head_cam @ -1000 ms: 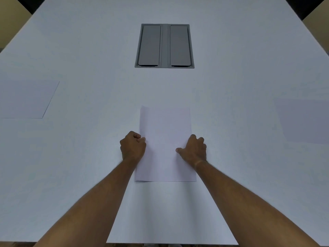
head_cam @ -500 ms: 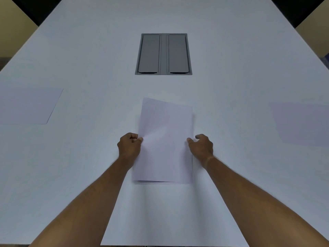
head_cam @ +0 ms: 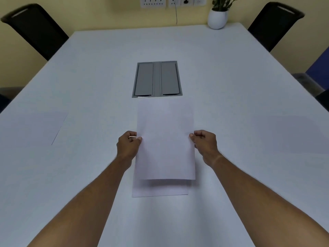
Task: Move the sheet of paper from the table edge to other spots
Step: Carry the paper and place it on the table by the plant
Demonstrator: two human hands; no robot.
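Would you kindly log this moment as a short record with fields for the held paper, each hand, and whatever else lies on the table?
held sheet: white sheet of paper, lifted off the table, near edge casting a shadow
left hand: pinch grip on the sheet's left edge
right hand: pinch grip on the sheet's right edge
below it: second sheet flat on the table
other sheets: left sheet, right sheet, both flat
table centre: grey cable hatch, closed
far edge: potted plant

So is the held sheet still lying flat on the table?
No, both hands pinch the sheet by its side edges, lifted above another sheet underneath.
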